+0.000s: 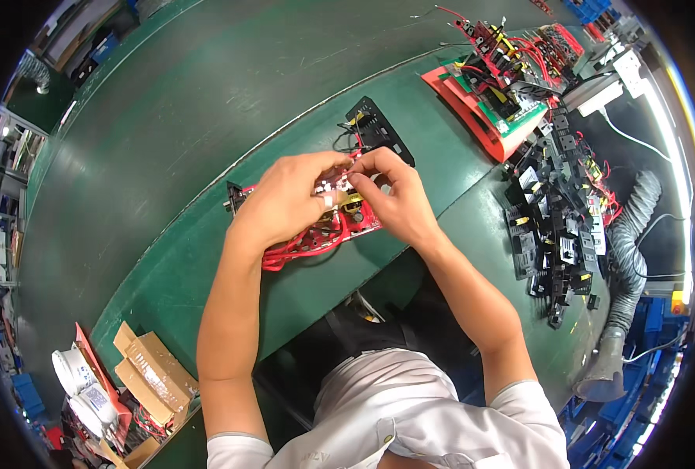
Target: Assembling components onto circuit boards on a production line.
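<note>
On the green bench lies a red circuit board (369,219) crowded with components, its thick red wires (304,248) bundled along the near left side. My left hand (281,195) is curled over the board's left part, thumb and fingers closed about its components. My right hand (398,199) is closed in a pinch above the board's far side, close to the left fingertips. Whatever sits in that pinch is too small to make out. Just beyond the hands rests a black plastic panel (380,129), with thin wires running from it toward the board. The hands hide much of the board.
A red tray (472,117) of wired circuit boards stands at the far right. Nearer on that side are piled black plastic housings (554,227) and a grey flexible duct (632,250). An open cardboard box (156,375) and white spools (74,371) sit at the lower left.
</note>
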`<state>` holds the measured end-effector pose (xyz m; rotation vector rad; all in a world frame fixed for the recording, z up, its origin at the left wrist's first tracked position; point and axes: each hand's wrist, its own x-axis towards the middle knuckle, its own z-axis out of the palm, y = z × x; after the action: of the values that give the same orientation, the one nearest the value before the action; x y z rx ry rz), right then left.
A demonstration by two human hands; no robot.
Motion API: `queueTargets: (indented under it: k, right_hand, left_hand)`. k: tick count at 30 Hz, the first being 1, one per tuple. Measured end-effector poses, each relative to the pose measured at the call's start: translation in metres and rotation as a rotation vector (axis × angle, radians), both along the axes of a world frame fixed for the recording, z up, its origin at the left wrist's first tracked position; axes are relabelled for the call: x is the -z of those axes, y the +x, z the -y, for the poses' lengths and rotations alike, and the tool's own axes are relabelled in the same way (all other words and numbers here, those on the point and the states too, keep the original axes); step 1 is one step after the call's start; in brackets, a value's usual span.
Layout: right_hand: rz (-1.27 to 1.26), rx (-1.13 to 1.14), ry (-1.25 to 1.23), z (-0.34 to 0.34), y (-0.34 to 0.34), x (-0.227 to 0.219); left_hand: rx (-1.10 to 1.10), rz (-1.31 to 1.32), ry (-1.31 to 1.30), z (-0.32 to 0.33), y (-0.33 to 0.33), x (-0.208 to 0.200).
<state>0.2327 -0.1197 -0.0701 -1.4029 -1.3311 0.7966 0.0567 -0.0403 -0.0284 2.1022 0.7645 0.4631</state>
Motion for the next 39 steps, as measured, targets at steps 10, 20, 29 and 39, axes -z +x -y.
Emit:
queueTargets:
  k: [10, 20, 29, 39]
  right_hand:
    - [0.032, -0.071, -0.044, -0.003, 0.007, -0.009]
    - [0.146, -0.153, -0.006, -0.019, 0.014, -0.009]
    - [0.247, -0.237, 0.121, -0.033, 0.019, 0.000]
    - [0.518, -0.429, 0.302, -0.042, 0.033, 0.011]
  left_hand:
    - [-0.121, -0.089, -0.001, 0.000, 0.004, -0.005]
    - [-0.168, -0.116, 0.171, 0.000, 0.006, 0.007]
    - [-0.286, 0.035, 0.214, 0.005, 0.003, 0.018]
    - [-0.175, -0.274, 0.394, 0.025, -0.009, 0.019]
